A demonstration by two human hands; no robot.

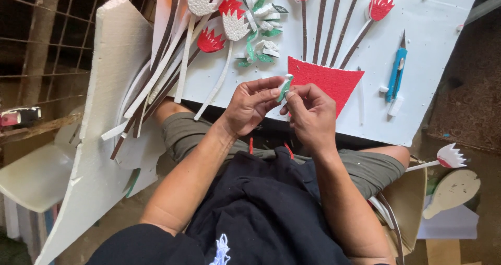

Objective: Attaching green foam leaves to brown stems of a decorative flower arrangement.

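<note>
1. we see our left hand (252, 106) and right hand (309, 113) meeting above the near edge of a white foam board (433, 40) that rests across our lap
2. between them sits a small green and white foam leaf (285, 87), held upright; the fingers of both hands are curled shut around it, the left pinching it from one side and the right from the other
3. just behind our right hand, a red foam vase shape (334, 77) lies flat on the board, with brown strips (323, 20) rising from it and red flower heads (380, 5) at some of the tips
4. a blue craft knife (397, 72) lies on the board to the right, well apart from the hands
5. a pile of loose green and white leaves (261, 46) lies near the left hand, beside a bundle of white and brown stems (167, 72)
6. a large white foam sheet (104, 113) leans at our left side
</note>
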